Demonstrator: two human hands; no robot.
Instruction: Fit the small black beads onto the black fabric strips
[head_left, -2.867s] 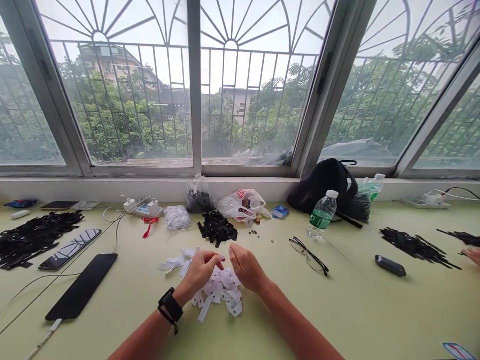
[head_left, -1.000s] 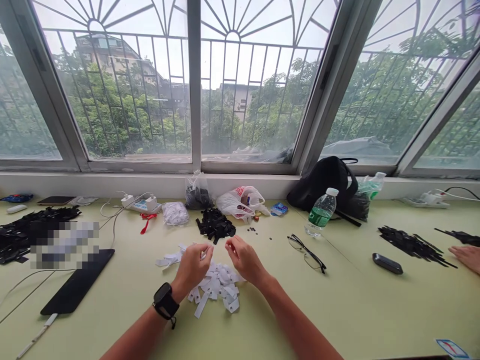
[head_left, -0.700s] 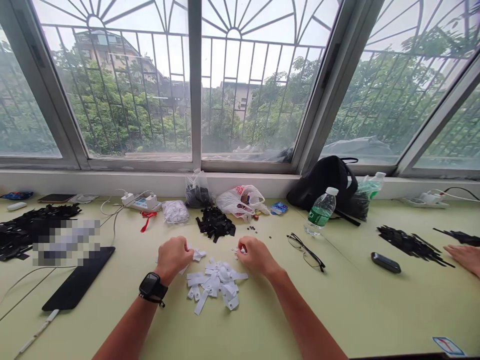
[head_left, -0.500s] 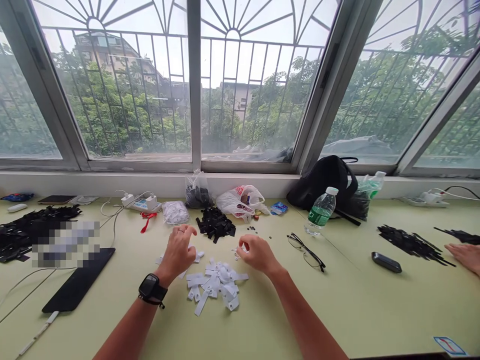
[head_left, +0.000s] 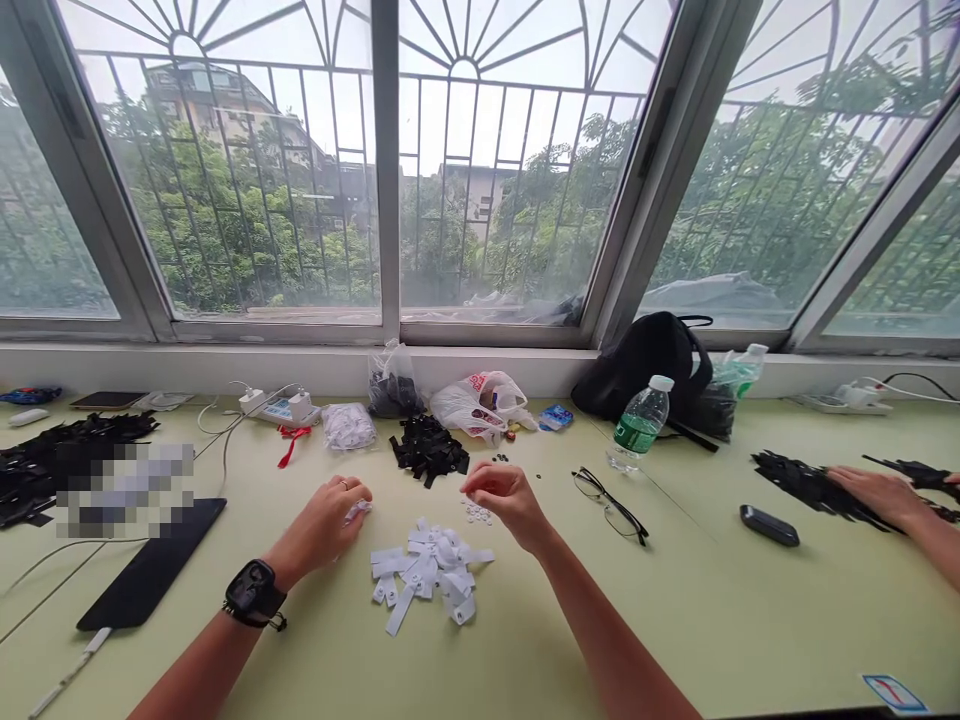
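Note:
My left hand (head_left: 324, 530), with a ring and a black watch on its wrist, curls its fingers down over white fabric strips (head_left: 358, 511); only a bit of them shows at the fingertips. My right hand (head_left: 508, 503) is closed in a pinch just above a group of small white ring-like pieces (head_left: 478, 514). Whatever is between those fingertips is too small to make out. Between my forearms lies a loose heap of white strips (head_left: 429, 570), some with small round snap-like pieces on them.
Behind are a pile of black strips (head_left: 427, 448), small black rings (head_left: 501, 459) and plastic bags (head_left: 480, 405). Glasses (head_left: 611, 503), a water bottle (head_left: 640, 425) and a black case (head_left: 769, 525) lie rightward. Another person's hand (head_left: 874, 495) touches black strips. A dark tablet-like slab (head_left: 154, 570) lies left.
My left hand has moved left and down, and the white strips beneath it have been drawn together under its fingers. My right hand stays over the small white pieces. The other person's hand has reached left.

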